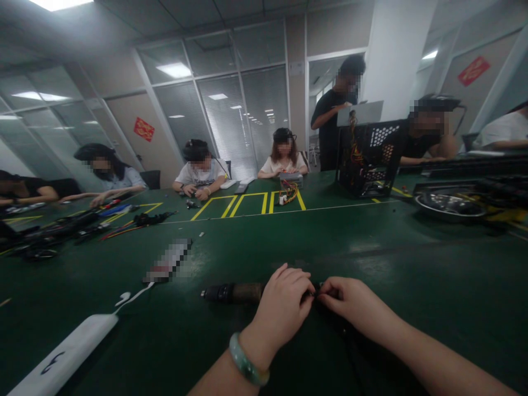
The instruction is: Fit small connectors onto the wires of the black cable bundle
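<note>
A black and brown cylindrical part (233,293) lies on the green work table (412,264), its far end pointing left. My left hand (282,311), with a pale green bangle (247,360) on the wrist, closes over the part's right end. My right hand (344,300) comes in from the right, its fingertips pinching a small black piece (318,291) at that end, touching my left fingers. The hands hide most of this end. Below and left of my hands lies a white power strip (66,352) with a white cable.
A pixelated flat object (167,261) lies beyond my hands. Further off stand an open computer case (363,159) with coloured wires and a round dark tray (449,202). Tools and cables lie left, near several seated co-workers; a person stands at the back.
</note>
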{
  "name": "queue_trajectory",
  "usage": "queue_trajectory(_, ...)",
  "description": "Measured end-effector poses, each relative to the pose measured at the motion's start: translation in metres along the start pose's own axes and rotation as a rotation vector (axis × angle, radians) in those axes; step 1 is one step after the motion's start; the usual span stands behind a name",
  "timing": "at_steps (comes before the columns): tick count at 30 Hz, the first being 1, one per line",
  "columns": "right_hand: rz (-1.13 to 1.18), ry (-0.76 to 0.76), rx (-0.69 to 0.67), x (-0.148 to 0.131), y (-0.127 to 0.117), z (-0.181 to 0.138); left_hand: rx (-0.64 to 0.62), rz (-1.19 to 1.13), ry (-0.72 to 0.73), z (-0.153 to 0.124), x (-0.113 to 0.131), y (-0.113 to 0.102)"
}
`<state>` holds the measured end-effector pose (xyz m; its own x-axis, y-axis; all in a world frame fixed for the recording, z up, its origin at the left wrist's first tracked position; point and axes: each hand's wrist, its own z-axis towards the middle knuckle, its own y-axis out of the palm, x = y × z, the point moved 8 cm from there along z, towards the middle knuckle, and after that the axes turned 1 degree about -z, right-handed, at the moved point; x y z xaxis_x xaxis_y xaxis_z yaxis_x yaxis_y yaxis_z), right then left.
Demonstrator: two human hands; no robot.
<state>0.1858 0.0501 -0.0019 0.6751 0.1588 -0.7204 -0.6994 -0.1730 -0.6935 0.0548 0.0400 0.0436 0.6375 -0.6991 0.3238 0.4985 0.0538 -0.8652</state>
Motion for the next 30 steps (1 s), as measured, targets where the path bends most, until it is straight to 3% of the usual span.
queue_trajectory(30, 0.077, 0.006, -0.005, 0.0018, -0.0014, -0.0011, 0.000, -0.050, -0.036, -0.0011, -0.0053, 0.0013)
